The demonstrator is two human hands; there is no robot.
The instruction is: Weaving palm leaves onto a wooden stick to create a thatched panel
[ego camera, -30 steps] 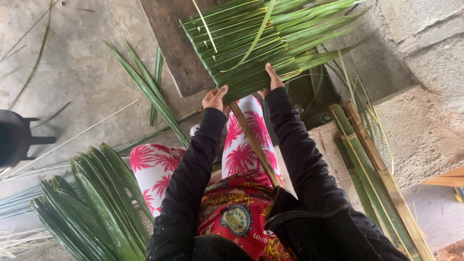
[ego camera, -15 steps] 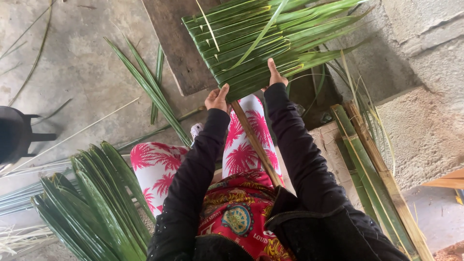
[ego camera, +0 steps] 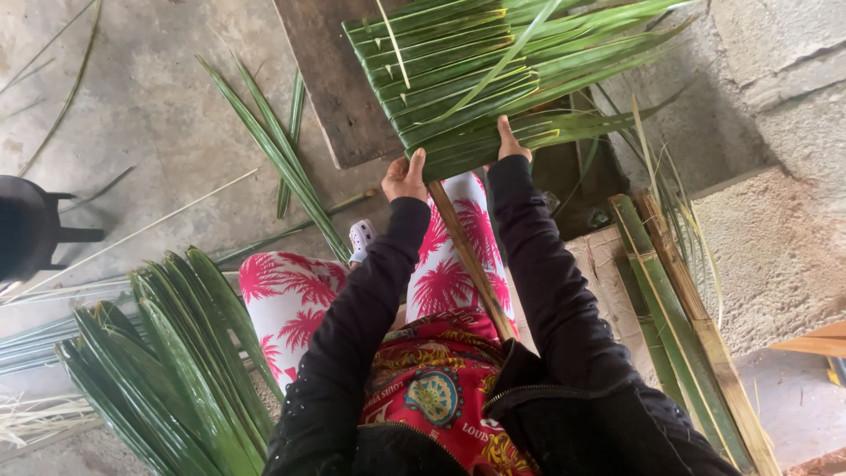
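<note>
Both hands slid a bit further along: left hand and right hand, fingers clamped on the folded palm-leaf panel's lower edge over the bamboo stick.

Bare concrete floor lies open at ten o'clock. A leaf bundle blocks eight o'clock, bamboo strips and the block wall block three o'clock.
</note>
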